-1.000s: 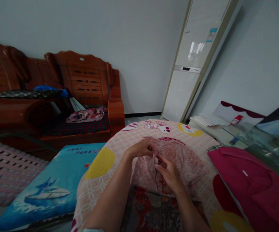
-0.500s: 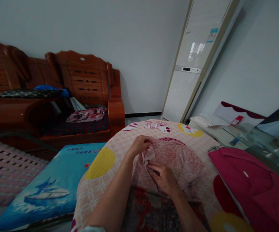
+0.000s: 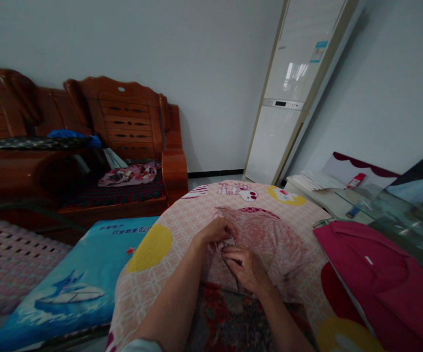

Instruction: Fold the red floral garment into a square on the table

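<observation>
Pink garment (image 3: 266,234) on patterned cloth (image 3: 138,293), sofa (image 3: 126,124) beyond

Brings the left hand (image 3: 218,231) nearer than half a second ago, closer to the right hand (image 3: 248,266), gathering the pink cloth (image 3: 270,237) into a tighter bunch between them and exposing its far corner beyond the knuckles; compared with a second ago, has the right hand lower and farther left
</observation>
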The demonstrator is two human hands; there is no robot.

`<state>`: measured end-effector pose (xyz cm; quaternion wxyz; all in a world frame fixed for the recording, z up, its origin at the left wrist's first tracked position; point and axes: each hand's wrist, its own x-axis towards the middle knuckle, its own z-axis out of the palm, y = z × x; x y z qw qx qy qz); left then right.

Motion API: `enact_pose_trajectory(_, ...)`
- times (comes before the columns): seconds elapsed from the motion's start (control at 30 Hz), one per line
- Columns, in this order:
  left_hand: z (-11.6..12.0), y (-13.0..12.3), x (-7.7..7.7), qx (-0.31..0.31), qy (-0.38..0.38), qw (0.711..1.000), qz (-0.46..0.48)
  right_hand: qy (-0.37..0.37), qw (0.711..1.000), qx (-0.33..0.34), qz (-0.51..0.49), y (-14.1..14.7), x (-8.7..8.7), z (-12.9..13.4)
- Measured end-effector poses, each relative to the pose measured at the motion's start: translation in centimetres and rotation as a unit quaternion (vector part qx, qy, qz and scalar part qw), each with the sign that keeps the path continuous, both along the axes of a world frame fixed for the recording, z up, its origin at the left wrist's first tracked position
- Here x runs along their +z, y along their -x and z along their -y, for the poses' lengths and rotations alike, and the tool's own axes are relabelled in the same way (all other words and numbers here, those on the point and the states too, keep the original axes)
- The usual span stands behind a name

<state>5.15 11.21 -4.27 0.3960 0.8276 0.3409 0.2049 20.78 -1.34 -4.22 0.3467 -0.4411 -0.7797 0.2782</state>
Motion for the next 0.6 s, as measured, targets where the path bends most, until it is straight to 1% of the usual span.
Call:
enact_pose_trajectory(0.07, 0.0, 0.2, 0.2, 0.027, 0.008, 0.999, 0.021, -0.004, 1.0, -0.004, -0.002, 0.0, 0.1, 0.0)
enact_pose_trajectory(0.13, 0.0, 0.2, 0.5, 0.073, 0.013, 0.996, 0.057, -0.004, 1.0, -0.007, -0.009, 0.0, 0.0, 0.1)
enact_pose_trajectory(0.23, 0.2, 0.1, 0.9, 0.124, 0.064, 0.98, 0.143, 0.001, 0.999, -0.036, -0.029, 0.0, -0.1, 0.0)
enact_pose_trajectory(0.33, 0.3, 0.0, 1.1, 0.121, 0.135, 0.955, 0.234, 0.004, 0.995, -0.079, -0.056, -0.2, -0.2, -0.1)
enact_pose_trajectory(0.43, 0.4, 0.0, 1.0, 0.104, 0.169, 0.943, 0.267, 0.018, 0.99, -0.106, -0.087, -0.6, -0.3, -0.4)
enact_pose_trajectory(0.5, 0.5, 0.0, 1.1, 0.1, 0.165, 0.943, 0.271, 0.04, 0.985, -0.116, -0.122, -0.8, -0.5, -0.6)
enact_pose_trajectory(0.6, 0.6, -0.1, 1.4, 0.097, 0.12, 0.95, 0.272, 0.092, 0.969, -0.117, -0.197, -1.1, -0.9, -0.9)
